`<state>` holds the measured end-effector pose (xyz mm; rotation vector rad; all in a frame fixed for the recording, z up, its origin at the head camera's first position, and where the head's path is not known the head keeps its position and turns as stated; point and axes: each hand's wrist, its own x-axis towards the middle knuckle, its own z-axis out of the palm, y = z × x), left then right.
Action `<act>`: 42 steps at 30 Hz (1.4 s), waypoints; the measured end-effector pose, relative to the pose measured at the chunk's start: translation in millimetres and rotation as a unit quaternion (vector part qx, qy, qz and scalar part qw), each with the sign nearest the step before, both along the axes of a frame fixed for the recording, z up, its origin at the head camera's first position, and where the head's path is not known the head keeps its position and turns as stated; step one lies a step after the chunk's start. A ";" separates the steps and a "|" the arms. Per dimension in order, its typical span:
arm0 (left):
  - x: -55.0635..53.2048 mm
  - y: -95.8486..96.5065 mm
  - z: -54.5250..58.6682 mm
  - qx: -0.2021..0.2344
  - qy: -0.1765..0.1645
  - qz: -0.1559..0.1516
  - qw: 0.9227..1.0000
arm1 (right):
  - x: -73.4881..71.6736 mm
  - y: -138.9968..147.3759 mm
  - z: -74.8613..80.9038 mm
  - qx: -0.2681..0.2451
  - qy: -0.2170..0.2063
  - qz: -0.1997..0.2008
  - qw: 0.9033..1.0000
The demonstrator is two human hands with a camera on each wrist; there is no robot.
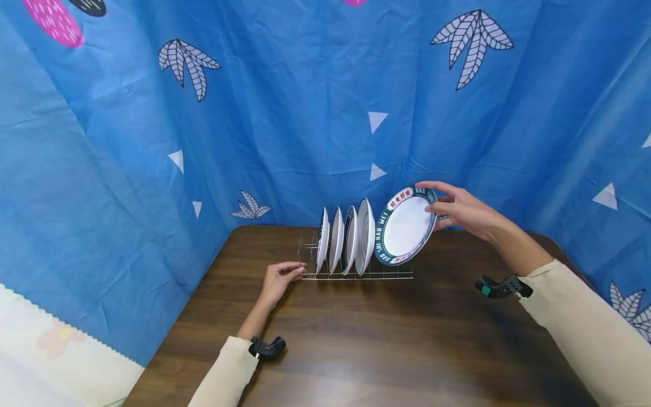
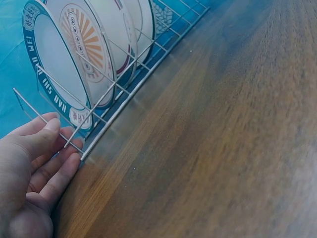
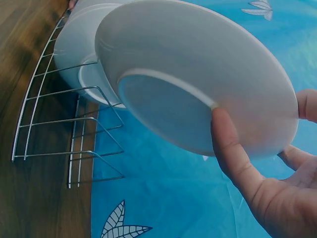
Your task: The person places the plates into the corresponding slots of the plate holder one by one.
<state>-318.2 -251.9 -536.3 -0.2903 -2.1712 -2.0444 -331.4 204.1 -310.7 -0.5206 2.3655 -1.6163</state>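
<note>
A white plate with a dark green lettered rim [image 1: 382, 243] is held tilted by my right hand [image 1: 460, 209] over the right part of a wire dish rack [image 1: 391, 277]. Fingers and thumb grip its right edge; the right wrist view shows the pale underside [image 3: 183, 44] and its raised foot ring. Several plates stand on edge in the rack, among them a green-rimmed plate [image 2: 59, 69] and one with an orange sunburst [image 2: 89, 39]. At the rack's left end my left hand [image 1: 278, 281] pinches the wires between thumb and fingers, low by the table.
The rack stands near the back of a dark brown wooden table [image 1: 356, 339]. Behind it hangs a blue patterned curtain [image 1: 325, 113]. Bare wire loops [image 3: 106, 124] stick up at the rack's right end. A cream cloth [image 1: 56, 350] lies at the lower left.
</note>
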 end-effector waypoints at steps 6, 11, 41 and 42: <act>0.2 0.5 -1.4 0.004 0.004 0.003 1.000 | -8.6 -12.8 2.6 0.019 0.002 0.018 1.000; 0.3 1.2 -3.6 0.006 0.010 0.001 1.000 | -13.3 -22.2 6.4 0.049 0.004 0.042 0.998; 2.0 0.1 -0.1 -0.014 0.003 0.014 1.000 | -35.1 -72.2 -2.0 0.064 0.008 0.063 0.996; 2.1 0.0 -0.2 -0.013 0.003 0.013 1.000 | -35.4 -72.9 -2.5 0.063 0.008 0.063 0.996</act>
